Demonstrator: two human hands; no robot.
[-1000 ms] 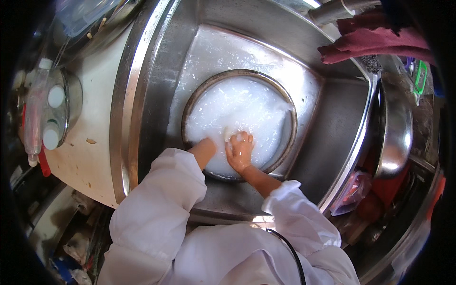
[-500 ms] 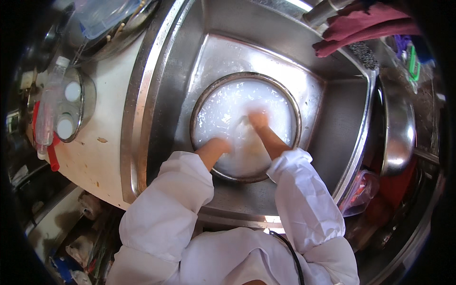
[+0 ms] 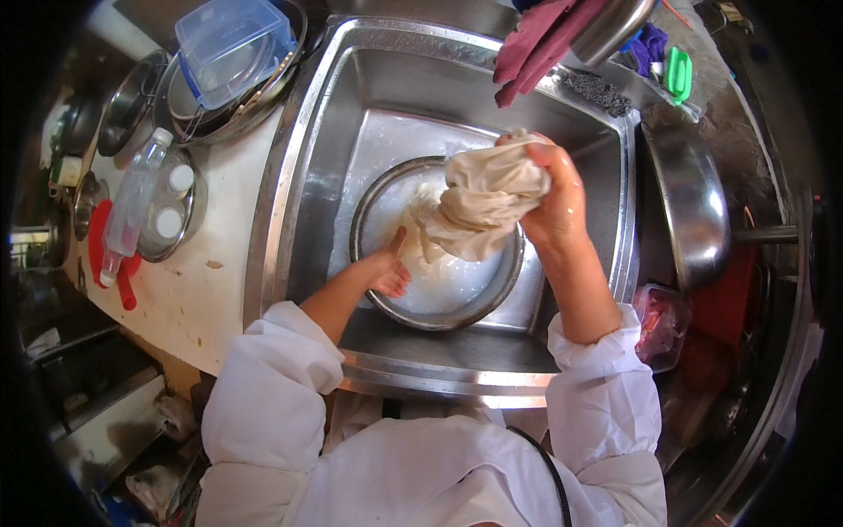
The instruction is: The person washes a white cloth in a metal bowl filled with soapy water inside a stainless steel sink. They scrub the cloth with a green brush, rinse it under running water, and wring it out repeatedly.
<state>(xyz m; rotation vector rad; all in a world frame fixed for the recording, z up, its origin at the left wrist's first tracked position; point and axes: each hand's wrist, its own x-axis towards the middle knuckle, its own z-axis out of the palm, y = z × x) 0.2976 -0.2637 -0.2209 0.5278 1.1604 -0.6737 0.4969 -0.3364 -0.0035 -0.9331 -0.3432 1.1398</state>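
My right hand [image 3: 558, 198] is raised over the basin, closed round a bunched, wet, cream-coloured cloth [image 3: 492, 195]. The lower folds of the cloth hang toward the cloudy whitish water. Near the basin's left rim, my left hand [image 3: 389, 268] is open, its thumb up and its fingers apart; it holds nothing. The round metal basin [image 3: 439, 321] stands in a stainless steel sink [image 3: 303, 176]. Part of the water surface is hidden behind the cloth and my right hand.
On the left counter [image 3: 224, 290] are a clear plastic bottle [image 3: 132, 206], a metal bowl with white-capped containers and a pan holding a blue-tinted plastic box [image 3: 233, 53]. A maroon cloth [image 3: 544, 48] hangs over the sink's back edge. A large metal bowl [image 3: 689, 206] stands at right.
Both hands have come out of the water. My right hand has lifted the cream cloth up and to the right; my left hand has moved to the basin's left side and opened.
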